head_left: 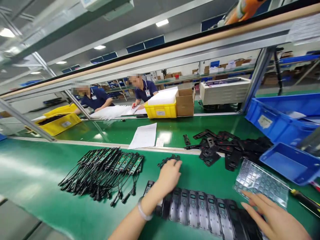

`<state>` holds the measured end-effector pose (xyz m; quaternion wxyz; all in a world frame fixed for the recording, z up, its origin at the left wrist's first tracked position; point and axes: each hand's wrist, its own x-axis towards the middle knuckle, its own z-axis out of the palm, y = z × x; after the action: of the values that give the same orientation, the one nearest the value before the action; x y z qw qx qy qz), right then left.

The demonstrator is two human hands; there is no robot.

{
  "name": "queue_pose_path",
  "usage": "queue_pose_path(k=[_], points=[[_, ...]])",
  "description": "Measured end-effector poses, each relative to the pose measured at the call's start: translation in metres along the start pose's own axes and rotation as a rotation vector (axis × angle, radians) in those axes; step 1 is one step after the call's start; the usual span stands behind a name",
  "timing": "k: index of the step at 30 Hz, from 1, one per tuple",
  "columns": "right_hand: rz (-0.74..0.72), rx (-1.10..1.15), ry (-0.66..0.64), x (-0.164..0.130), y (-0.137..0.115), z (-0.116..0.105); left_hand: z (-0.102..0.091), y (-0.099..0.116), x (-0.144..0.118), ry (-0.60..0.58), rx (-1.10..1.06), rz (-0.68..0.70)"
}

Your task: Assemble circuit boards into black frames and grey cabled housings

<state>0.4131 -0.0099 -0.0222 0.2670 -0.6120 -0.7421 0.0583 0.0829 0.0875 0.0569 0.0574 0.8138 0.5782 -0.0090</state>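
Note:
My left hand [170,175] reaches over a small pile of tiny black parts [167,160], its fingers curled down at the near edge. Whatever its fingertips pinch is hidden. My right hand [272,215] hovers at the right end of a row of black plastic housings [202,208], each with a small window. Its fingers are stretched out and hold nothing visible. Just beyond its fingertips lies a clear plastic sheet of small square cells [261,181]. Left of my left hand lie several green circuit boards [122,161] in black frames, with black cables.
Black plates [212,146] are heaped at the back right, near a small blue tray [292,163] and larger blue bin [282,113]. A screwdriver [306,201] lies at right. Papers [143,136] lie behind the pile. Two people sit opposite, beside yellow bins [162,111].

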Motion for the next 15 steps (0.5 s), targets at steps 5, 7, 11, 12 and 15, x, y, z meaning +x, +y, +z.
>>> queue_pose_path(k=[5, 7, 11, 12, 15], points=[[-0.203, 0.001, -0.416, 0.109, -0.095, 0.019, 0.005, -0.094, 0.000, -0.050, -0.030, -0.230], [-0.254, 0.009, -0.469, 0.142, -0.124, 0.039, 0.013, -0.107, -0.001, -0.035, -0.102, -0.201], [-0.303, 0.010, -0.492, 0.182, -0.162, 0.080, 0.023, -0.108, 0.001, 0.022, -0.177, -0.186], [-0.309, 0.006, -0.491, 0.189, -0.170, 0.087, 0.023, -0.107, 0.002, 0.031, -0.177, -0.194], [-0.334, -0.009, -0.486, 0.204, -0.189, 0.104, 0.024, -0.106, 0.003, 0.048, -0.165, -0.208]])
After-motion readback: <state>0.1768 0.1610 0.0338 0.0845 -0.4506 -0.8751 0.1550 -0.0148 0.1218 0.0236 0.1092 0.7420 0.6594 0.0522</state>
